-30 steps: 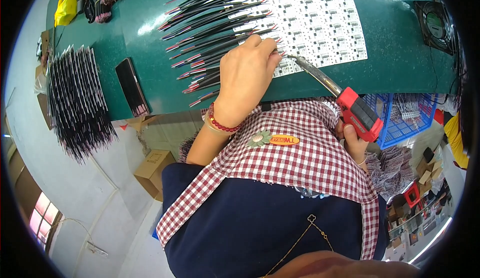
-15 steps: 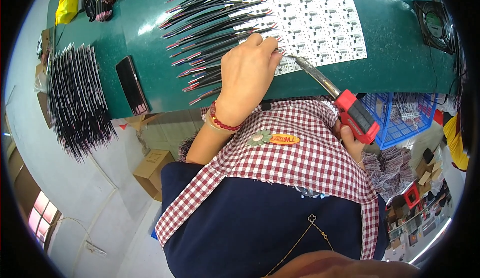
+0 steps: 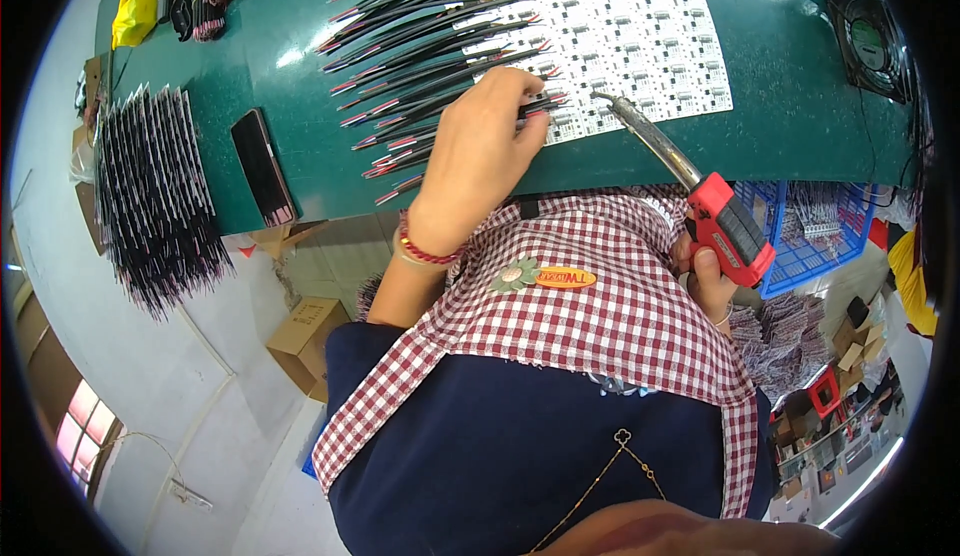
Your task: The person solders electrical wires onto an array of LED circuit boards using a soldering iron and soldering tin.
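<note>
My left hand [image 3: 480, 146] hovers over the near end of a row of black cables [image 3: 420, 71] with bared red and white wire ends. Its thumb and forefinger stand apart, and cable ends show in the gap between them. Those ends lie on the left edge of a white sheet of small circuit boards [image 3: 645, 41]. Wrapped round a red and black handle, my right hand [image 3: 710, 281] grips a soldering iron [image 3: 730, 226]. The iron slants up to the left, its bent tip over the sheet's near part, apart from the cable ends.
A phone [image 3: 264, 168] lies left on the green table [image 3: 770, 146]. Beyond it, a bundle of cables [image 3: 160, 196] hangs over the table edge. At the far right sits a small black fan [image 3: 868, 51]. A blue crate [image 3: 820, 256] stands below the table's right side.
My left thumb and forefinger have parted from their pinch, and that hand has drawn slightly left. The soldering iron has shifted right, its tip moving away from the cable ends.
</note>
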Demonstrator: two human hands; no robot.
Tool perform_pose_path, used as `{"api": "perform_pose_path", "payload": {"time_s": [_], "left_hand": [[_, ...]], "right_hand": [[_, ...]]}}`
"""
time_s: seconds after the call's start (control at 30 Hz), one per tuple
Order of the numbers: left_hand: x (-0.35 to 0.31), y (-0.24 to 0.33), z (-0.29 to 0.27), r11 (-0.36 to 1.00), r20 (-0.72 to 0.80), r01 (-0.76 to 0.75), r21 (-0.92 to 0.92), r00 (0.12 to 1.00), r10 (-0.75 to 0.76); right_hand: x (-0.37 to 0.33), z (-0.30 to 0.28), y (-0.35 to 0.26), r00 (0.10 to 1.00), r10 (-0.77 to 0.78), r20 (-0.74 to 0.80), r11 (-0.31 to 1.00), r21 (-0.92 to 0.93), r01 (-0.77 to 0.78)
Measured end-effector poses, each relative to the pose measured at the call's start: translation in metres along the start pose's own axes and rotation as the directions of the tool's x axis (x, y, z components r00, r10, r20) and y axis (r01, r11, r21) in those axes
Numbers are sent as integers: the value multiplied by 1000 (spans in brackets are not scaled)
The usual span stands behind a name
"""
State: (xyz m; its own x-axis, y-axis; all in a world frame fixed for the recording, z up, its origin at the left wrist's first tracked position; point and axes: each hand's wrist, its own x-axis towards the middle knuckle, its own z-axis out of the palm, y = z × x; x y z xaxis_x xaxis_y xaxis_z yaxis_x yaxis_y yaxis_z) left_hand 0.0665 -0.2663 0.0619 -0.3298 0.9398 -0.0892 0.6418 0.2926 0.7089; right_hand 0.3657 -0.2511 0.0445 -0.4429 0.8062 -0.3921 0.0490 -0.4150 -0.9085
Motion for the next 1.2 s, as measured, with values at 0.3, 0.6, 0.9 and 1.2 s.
{"api": "perform_pose_path", "payload": {"time_s": [0.3,0.6,0.9,1.2], "left_hand": [[-13,8,-13,985,-326,-170,27,930,170],[-18,11,18,970,-41,21,244,999,-11],[-17,14,22,972,-98,33,232,995,-10],[-15,15,15,954,-23,-13,300,1000,21]], "right_hand": [[0,-2,-4,999,-38,-1,999,12,38],[-16,-19,13,999,26,35,999,39,-27],[-14,-19,12,997,66,42,998,14,-67],[-13,-20,12,996,77,37,996,34,-79]]}}
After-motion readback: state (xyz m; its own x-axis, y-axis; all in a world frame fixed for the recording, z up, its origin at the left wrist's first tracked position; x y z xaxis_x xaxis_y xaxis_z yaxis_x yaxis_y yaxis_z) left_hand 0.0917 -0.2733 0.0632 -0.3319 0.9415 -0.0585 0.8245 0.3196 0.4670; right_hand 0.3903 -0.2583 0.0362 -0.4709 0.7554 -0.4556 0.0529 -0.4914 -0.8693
